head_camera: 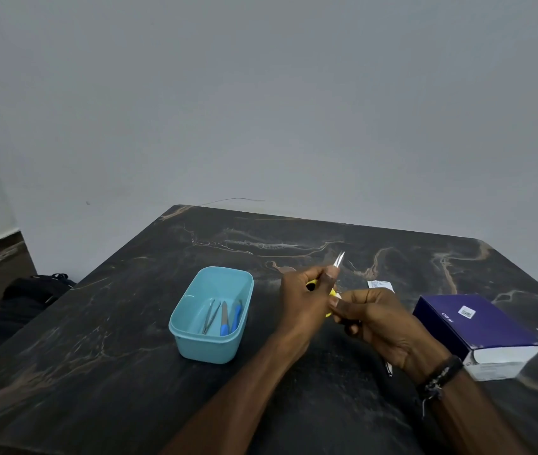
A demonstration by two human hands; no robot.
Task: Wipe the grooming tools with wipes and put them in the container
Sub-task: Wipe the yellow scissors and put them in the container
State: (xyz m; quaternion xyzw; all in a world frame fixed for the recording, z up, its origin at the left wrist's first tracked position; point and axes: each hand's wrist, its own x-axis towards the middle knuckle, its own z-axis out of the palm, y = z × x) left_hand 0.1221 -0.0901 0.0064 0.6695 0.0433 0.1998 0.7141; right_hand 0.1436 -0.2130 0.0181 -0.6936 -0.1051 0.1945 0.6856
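Head cam: dark marble counter point(113, 323) has open room left. Left hand point(303, 300) grips yellow-handled scissors point(339, 259), silver tips up; right hand point(379, 320) pinches the handle beside the teal container point(182, 323).

The room is dim and evenly lit, a flat grey cast over the wall point(261, 93) with no clear source and no hard shadows, only a soft dark patch beneath the hands on the table point(97, 356). The dark marbled top gives back a faint sheen near its far edge, without real glare. The picture is soft throughout, the scissor blades point(339, 259) slightly smeared, and the wide lens bows the table's edges, while the box point(471, 326) stretches toward the right edge.
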